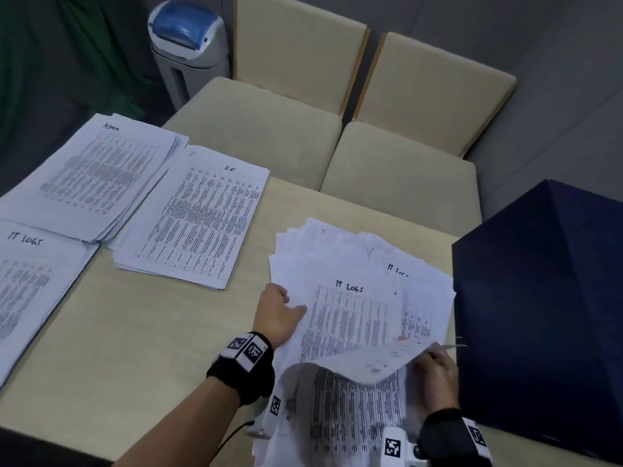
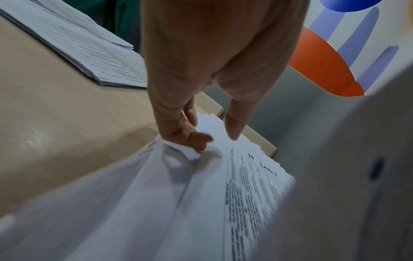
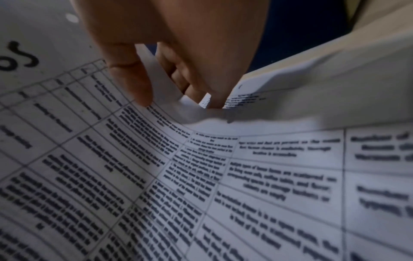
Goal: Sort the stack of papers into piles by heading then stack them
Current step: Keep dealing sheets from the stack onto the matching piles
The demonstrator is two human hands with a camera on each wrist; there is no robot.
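Curled thin sheet pinched in our right hand; our left hand pinches the fanned unsorted stack on the beige table. Beyond, flat sorted piles, padded chairs.

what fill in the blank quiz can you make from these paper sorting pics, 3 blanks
1. The sorted pile farthest left at the back is headed ____.
2. The pile beside it is headed ____.
3. The sheet on top of the unsorted stack under the left hand is headed ____.

Missing words: Admin; HR; IT Logs
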